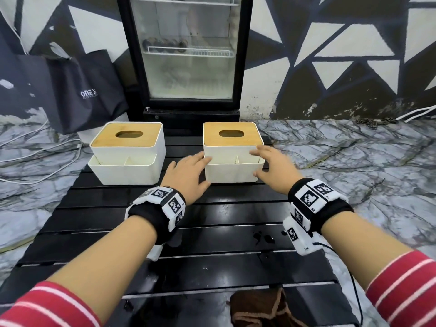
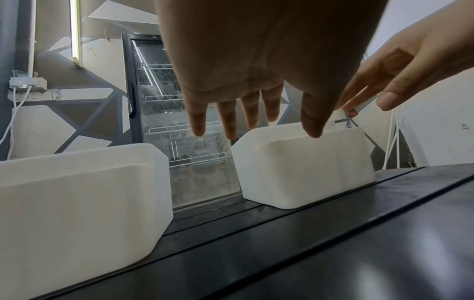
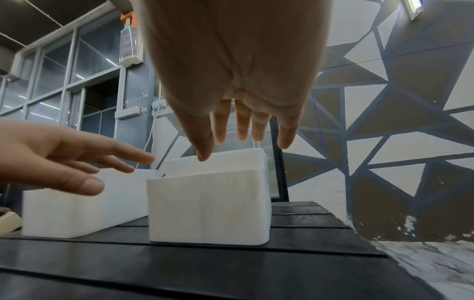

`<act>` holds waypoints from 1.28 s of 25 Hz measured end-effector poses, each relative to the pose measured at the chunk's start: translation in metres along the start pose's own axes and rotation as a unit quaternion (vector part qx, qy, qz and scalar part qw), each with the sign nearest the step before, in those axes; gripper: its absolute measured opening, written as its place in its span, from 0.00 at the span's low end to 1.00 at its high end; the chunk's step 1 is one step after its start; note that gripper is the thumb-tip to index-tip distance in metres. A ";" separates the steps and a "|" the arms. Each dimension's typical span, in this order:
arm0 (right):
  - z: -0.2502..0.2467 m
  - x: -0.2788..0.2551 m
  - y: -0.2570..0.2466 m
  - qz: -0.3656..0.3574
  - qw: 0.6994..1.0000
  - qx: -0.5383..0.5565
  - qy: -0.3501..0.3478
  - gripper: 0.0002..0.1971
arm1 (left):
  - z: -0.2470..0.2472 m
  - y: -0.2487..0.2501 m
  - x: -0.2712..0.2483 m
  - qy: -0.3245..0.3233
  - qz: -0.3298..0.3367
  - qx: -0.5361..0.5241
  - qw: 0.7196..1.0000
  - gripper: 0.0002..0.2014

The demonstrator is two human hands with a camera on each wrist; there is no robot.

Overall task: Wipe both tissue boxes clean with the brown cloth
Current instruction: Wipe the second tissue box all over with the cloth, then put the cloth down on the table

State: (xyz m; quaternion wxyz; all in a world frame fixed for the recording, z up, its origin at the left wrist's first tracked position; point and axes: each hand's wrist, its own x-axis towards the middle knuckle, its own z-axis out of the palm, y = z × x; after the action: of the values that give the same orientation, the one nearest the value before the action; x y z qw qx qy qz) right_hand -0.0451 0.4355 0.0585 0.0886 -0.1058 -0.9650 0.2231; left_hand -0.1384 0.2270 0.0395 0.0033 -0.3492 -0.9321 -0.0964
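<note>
On table (image 1: 212, 223), both hands spread and empty, left hand (image 1: 187, 174) and right hand (image 1: 271, 166) flanking right box (image 1: 232, 159); cloth (image 1: 262, 308) near edge.

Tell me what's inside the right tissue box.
The right tissue box shows only darkness through its bamboo lid's oval slot; no tissue protrudes. Its front tray looks empty. The lid covers the rest.

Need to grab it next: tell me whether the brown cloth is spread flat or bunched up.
Bunched up. The brown cloth lies crumpled in folds on the black table, untouched by either hand.
</note>
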 end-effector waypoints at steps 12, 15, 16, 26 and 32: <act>0.024 -0.164 -0.046 -0.037 0.991 0.111 -0.063 0.16 | 0.033 0.042 -0.118 -0.124 0.028 0.005 0.992 0.31; 0.038 -0.190 -0.050 -0.048 0.987 0.124 -0.093 0.15 | 0.038 0.047 -0.128 -0.161 0.019 0.014 0.987 0.33; 0.041 -0.196 -0.051 -0.057 0.985 0.122 -0.107 0.15 | 0.039 0.047 -0.130 -0.176 0.014 0.017 0.984 0.34; 0.066 -0.207 -0.038 -0.118 0.979 0.021 -0.166 0.22 | 0.047 0.049 -0.132 -0.246 0.001 0.037 0.969 0.37; 0.061 -0.185 -0.033 0.013 0.999 0.009 -0.048 0.25 | 0.047 0.049 -0.133 -0.247 0.001 0.038 0.968 0.36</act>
State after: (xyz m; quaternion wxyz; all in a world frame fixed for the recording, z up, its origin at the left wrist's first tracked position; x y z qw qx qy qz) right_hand 0.1143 0.3363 -0.0034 0.0402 -0.1066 -0.9646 0.2377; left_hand -0.0029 0.1851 -0.0080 -0.2142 -0.3628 -0.9065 0.0283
